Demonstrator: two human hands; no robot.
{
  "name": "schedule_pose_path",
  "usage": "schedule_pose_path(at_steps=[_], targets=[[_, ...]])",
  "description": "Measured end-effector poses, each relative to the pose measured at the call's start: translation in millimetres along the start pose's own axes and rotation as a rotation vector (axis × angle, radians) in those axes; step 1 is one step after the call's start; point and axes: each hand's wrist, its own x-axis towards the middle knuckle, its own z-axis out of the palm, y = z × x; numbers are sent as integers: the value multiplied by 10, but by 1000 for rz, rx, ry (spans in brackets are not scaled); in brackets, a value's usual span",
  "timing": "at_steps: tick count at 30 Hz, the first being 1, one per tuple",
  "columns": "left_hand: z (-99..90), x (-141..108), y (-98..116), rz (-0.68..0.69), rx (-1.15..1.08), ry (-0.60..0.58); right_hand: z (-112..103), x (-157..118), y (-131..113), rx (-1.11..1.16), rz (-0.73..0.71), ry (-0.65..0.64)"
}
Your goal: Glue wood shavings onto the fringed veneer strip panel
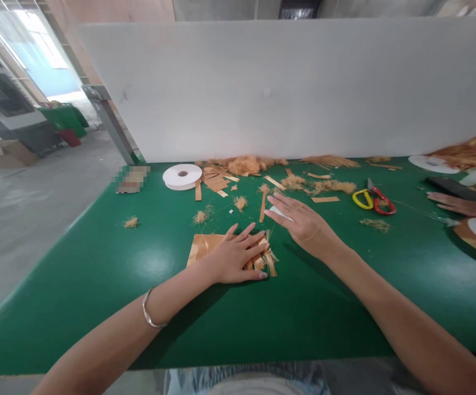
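My left hand [240, 256] lies flat with its fingers spread. It presses on a tan-orange piece of ribbon-like fabric [205, 246] on the green table. The fabric's right end, beyond my fingers, is split into strips and loose threads [271, 262]. A little above and to the right, my right hand [304, 222] is raised with a small flat white piece [281, 213] between thumb and fingers. Most of that piece is hidden, so its kind cannot be told. A narrow tan strip [263, 204] lies just left of my right fingertips.
A white tape roll [182, 176] stands at the back left near cut tan pieces [216, 180] and thread tangles [248, 164]. Scissors with yellow and red handles [373, 200] lie to the right. Another person's hand [464, 206] is at the right edge. A white panel [283, 93] closes the back.
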Motion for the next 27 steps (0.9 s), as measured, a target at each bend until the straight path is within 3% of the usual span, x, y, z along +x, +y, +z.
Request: schedule_pose_path(at_steps=[4, 7, 9, 11, 14, 17, 19, 22, 27], targets=[[6, 5, 1, 6, 4, 7, -20, 2, -20, -180, 11, 89], [9, 6, -4, 5, -5, 2, -18, -20, -39, -214, 219, 131], [6, 5, -6, 2, -3, 1, -18, -26, -61, -114, 402, 134], [5, 4, -6, 2, 2, 3, -41, -14, -90, 151, 575, 120], [12, 6, -10, 9, 3, 8, -115, 30, -129, 751, 723, 38], [23, 9, -15, 15, 2, 11, -190, 72, -134, 1241, 753, -93], [26, 9, -16, 16, -1, 10, -218, 83, -117, 1360, 729, -126], [21, 3, -11, 6, -2, 15, -222, 71, -78, 1190, 590, -144], [5, -7, -1, 1, -7, 13, -132, 8, 1, 404, 444, -131]])
